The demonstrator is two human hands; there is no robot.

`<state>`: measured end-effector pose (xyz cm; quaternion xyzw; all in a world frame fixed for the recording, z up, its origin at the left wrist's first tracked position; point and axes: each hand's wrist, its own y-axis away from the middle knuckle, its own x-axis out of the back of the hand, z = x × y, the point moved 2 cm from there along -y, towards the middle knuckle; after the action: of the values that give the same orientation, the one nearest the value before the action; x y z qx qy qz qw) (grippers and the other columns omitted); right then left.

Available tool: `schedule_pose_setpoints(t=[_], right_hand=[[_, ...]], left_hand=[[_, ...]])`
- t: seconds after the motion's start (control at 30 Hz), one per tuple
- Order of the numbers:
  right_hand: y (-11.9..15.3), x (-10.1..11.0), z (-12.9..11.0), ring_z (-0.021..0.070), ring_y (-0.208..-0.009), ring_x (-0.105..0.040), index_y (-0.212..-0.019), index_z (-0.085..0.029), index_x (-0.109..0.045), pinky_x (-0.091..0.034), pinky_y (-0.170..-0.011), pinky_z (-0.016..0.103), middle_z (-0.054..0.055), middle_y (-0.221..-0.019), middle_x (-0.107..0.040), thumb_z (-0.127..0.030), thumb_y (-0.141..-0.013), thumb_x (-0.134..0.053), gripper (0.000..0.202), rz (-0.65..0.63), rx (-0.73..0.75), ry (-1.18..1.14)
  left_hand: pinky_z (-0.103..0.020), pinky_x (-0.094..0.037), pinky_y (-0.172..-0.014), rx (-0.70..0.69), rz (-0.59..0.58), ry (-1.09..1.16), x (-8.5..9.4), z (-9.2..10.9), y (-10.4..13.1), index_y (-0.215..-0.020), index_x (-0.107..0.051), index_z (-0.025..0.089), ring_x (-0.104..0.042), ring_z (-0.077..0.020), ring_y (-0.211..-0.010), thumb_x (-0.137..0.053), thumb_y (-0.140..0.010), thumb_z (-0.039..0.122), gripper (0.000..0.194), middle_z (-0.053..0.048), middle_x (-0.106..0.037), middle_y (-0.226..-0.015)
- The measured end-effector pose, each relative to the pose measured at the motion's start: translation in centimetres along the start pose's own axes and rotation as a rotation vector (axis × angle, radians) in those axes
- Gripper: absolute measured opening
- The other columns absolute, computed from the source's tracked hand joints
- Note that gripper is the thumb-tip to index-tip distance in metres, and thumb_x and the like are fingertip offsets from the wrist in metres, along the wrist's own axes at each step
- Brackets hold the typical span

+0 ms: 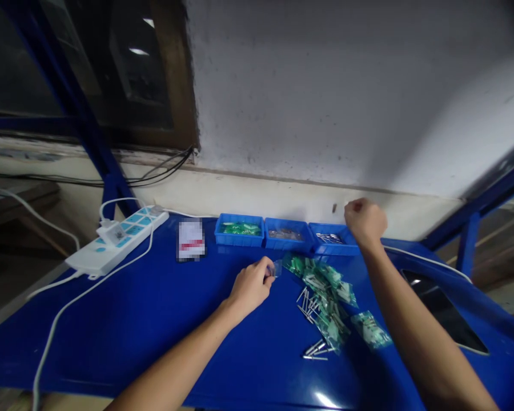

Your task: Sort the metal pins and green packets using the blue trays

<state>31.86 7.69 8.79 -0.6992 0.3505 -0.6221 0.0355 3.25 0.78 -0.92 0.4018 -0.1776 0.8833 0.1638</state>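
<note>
View from the head camera over a blue counter (154, 319). The left hand (251, 285) rests on the counter with its fingers (269, 273) pinched on a small clear bag (277, 267), which lies just left of a heap of green packets (325, 291). The right hand (365, 220) is raised in a closed fist above the rightmost of three blue trays; whether it holds anything cannot be told. That right tray (332, 244) contains metal pins, the middle tray (288, 234) greyish parts, the left tray (239, 229) green packets. Loose metal pins (307, 302) lie among and in front of the heap. Far left, a white power strip (117, 240) with a plug and cables; beside the trays, a blurred white card (191, 240).
</note>
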Motion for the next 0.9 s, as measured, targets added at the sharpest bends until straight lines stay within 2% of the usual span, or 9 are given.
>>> schedule_pose_setpoints(t=[0.07,0.1,0.17,0.23,0.37,0.53,0.6,0.73,0.9], right_hand=[[2.1,1.0,-1.9,0.0273,-0.094,-0.057,-0.101,-0.011,-0.062,-0.040,-0.080,0.039,0.017,-0.096,-0.064,-0.024,-0.087,-0.034,0.035,0.293,0.108,-0.133],[3.3,0.9,-3.1,0.0260,-0.092,-0.056,-0.097,-0.012,-0.063,-0.039,-0.080,0.038,0.015,-0.093,-0.065,-0.025,-0.086,-0.036,0.032,0.316,0.219,-0.174],[5.8,0.1,-5.5,0.0250,-0.090,-0.055,-0.093,-0.015,-0.066,-0.038,-0.079,0.036,0.012,-0.088,-0.066,-0.028,-0.084,-0.043,0.027,0.138,0.460,-0.194],[8.2,-0.7,-6.8,0.0246,-0.087,-0.056,-0.097,-0.016,-0.066,-0.038,-0.077,0.036,0.010,-0.082,-0.068,-0.032,-0.082,-0.048,0.028,-0.040,0.517,-0.261],[12.0,-0.6,-7.2,0.0180,-0.066,-0.057,-0.101,-0.016,-0.064,-0.041,-0.065,0.031,0.005,-0.071,-0.065,-0.043,-0.087,-0.043,0.037,-0.282,0.336,-0.682],[15.7,0.1,-7.1,0.0147,-0.046,-0.049,-0.086,-0.019,-0.063,-0.038,-0.049,0.027,-0.003,-0.049,-0.054,-0.057,-0.082,-0.047,0.041,-0.746,0.058,-1.209],[16.3,-0.1,-7.1,0.0153,-0.050,-0.053,-0.076,-0.019,-0.061,-0.041,-0.052,0.028,0.000,-0.054,-0.058,-0.057,-0.080,-0.049,0.041,-0.731,-0.029,-1.364],[16.5,-1.4,-6.9,0.0151,-0.056,-0.054,-0.062,-0.018,-0.057,-0.043,-0.059,0.028,0.001,-0.056,-0.058,-0.052,-0.077,-0.058,0.036,-0.501,-0.091,-1.414],[16.6,0.5,-7.2,0.0165,-0.065,-0.060,-0.077,-0.018,-0.062,-0.046,-0.063,0.029,0.003,-0.070,-0.065,-0.039,-0.080,-0.059,0.021,-0.340,0.030,-1.250]], left_hand=[[-0.027,-0.043,-0.064,-0.018,0.022,0.085,-0.3,0.0,-0.1,-0.099,-0.053,0.024,-0.062,-0.0164,-0.072,-0.055,-0.080,0.018,0.020,0.001,-0.067,-0.084],[-0.027,-0.044,-0.065,-0.020,0.043,0.129,-0.4,0.0,-0.2,-0.100,-0.053,0.024,-0.062,-0.0161,-0.071,-0.056,-0.080,0.018,0.021,0.000,-0.067,-0.083],[-0.027,-0.046,-0.067,-0.010,0.082,0.244,-0.4,-0.1,-0.4,-0.105,-0.051,0.022,-0.062,-0.0160,-0.071,-0.057,-0.080,0.018,0.026,0.000,-0.068,-0.079],[-0.028,-0.047,-0.069,0.005,0.118,0.361,-0.3,-0.3,-0.7,-0.108,-0.049,0.020,-0.062,-0.0158,-0.071,-0.058,-0.080,0.018,0.030,0.000,-0.067,-0.076],[-0.026,-0.047,-0.069,-0.031,0.156,0.505,0.4,-0.4,-1.1,-0.111,-0.048,0.018,-0.061,-0.0143,-0.070,-0.057,-0.081,0.018,0.032,0.000,-0.064,-0.073],[-0.024,-0.047,-0.067,-0.179,0.068,0.504,0.6,0.6,-0.5,-0.116,-0.049,0.019,-0.058,-0.0119,-0.068,-0.051,-0.085,0.018,0.031,0.001,-0.060,-0.076],[-0.025,-0.046,-0.068,-0.230,0.073,0.455,0.5,1.1,-0.2,-0.117,-0.050,0.020,-0.056,-0.0121,-0.071,-0.049,-0.086,0.020,0.030,0.000,-0.059,-0.081],[-0.024,-0.044,-0.065,-0.153,0.206,0.405,0.8,1.0,-0.3,-0.114,-0.049,0.020,-0.052,-0.0117,-0.066,-0.043,-0.090,0.023,0.025,0.001,-0.053,-0.074],[-0.023,-0.037,-0.056,-0.043,0.259,0.381,1.3,0.3,-0.5,-0.099,-0.045,0.019,-0.045,-0.0110,-0.055,-0.029,-0.094,0.025,0.017,0.005,-0.041,-0.063]])
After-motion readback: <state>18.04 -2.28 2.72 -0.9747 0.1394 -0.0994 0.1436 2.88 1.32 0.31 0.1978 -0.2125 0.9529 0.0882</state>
